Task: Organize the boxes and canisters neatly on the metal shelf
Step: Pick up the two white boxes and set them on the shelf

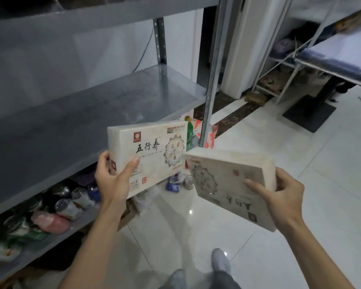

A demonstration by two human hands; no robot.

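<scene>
1. Cream gift box (154, 155), printed with black characters, is held upright before the metal shelf (104, 109), its lower corner gripped by the left hand (113, 180), thumb on the face.
2. A second matching box (225, 184) is held tilted just beside it, clasped at one edge by the right hand (279, 195).
3. Both are judged stiff, light, slippery-wrapped; opposite edges are best gripped.

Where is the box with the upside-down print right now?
Head view, right of centre: the right hand grips the box, tilted above the tiled floor, beside the matching box in the left hand.
</scene>
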